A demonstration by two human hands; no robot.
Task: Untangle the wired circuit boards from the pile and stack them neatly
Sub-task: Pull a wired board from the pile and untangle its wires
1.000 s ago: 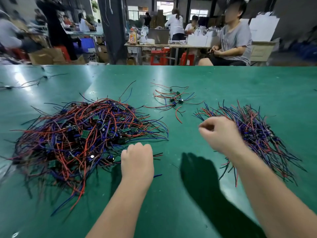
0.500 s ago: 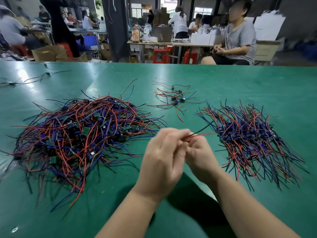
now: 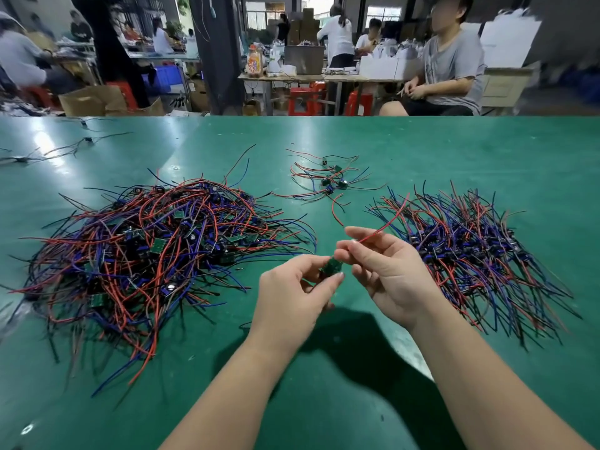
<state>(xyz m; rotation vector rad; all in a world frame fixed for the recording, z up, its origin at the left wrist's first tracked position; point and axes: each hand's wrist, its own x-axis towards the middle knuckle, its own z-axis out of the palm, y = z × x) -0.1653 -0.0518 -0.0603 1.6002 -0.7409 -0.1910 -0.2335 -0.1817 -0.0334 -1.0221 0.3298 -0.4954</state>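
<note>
Green table (image 3: 454, 151); beyond it seated person in grey shirt (image 3: 451, 63), red stools (image 3: 305, 99), cardboard box (image 3: 94, 102).

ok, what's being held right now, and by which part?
One wired circuit board: the left hand pinches the green board itself, and the right hand pinches its red wire between thumb and fingers.
</note>
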